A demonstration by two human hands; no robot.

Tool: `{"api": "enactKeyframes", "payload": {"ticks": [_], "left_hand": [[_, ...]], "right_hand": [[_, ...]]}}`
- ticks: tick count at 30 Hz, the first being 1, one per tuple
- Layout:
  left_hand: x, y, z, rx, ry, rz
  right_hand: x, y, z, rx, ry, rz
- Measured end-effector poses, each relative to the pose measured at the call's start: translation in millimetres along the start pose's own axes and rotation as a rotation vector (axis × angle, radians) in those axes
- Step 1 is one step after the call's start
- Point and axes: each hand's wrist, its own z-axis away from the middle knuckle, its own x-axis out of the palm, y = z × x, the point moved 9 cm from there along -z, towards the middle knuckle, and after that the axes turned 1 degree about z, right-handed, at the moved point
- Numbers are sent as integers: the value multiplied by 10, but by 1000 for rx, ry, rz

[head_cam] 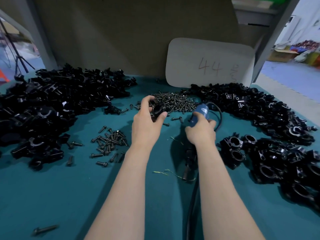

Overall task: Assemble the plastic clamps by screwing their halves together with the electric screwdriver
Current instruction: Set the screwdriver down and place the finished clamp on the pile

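Observation:
My left hand [147, 118] grips a black plastic clamp [158, 110] between thumb and curled fingers, held just in front of the screw pile [174, 101]. My right hand [200, 130] is wrapped round the blue electric screwdriver [200, 110], its blue top pointing away from me and its black lower part [189, 158] reaching down toward the table under my wrist. The tool's black cable [219, 115] loops off to the right. A second, smaller scatter of dark screws [110, 142] lies to the left of my left forearm.
A big heap of black clamp halves [52, 104] covers the left of the teal table [69, 196]; another heap [259, 110] runs along the right. Assembled clamps [277, 161] pile at the near right. A white card marked 44 [209, 64] leans on the back wall. One loose screw [45, 229] lies near left.

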Motion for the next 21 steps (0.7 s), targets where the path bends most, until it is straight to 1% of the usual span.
{"api": "enactKeyframes", "payload": {"ticks": [3,5,6,8,9,11,13,15,17,19,21], "left_hand": [[53,60,13,-3,-14,26],[98,139,28,5,-20,52],[131,186,43,13,-24,66],[226,291,97,40,-45,71],[304,363,141,62,-65,62],[488,513,232,109,-123,42],[721,702,333,147,-192,36],[962,912,444,192,-259,43],[1210,1121,572,240,-330,28],[1451,1293,708,284,-397,-5],[1676,1409,828,319,-448,-72]], "right_hand": [[0,-27,22,13,47,105],[-2,-53,28,15,37,88],[-30,-69,30,5,40,59],[-181,-132,39,-60,97,-41],[-301,-153,60,-101,132,-131],[-508,-175,133,-162,151,-318],[-730,-92,205,-182,177,-363],[-971,90,247,-163,256,-307],[-1225,330,296,-99,357,-250],[-1441,556,349,-38,442,-221],[-1588,755,378,16,489,-190]]}}
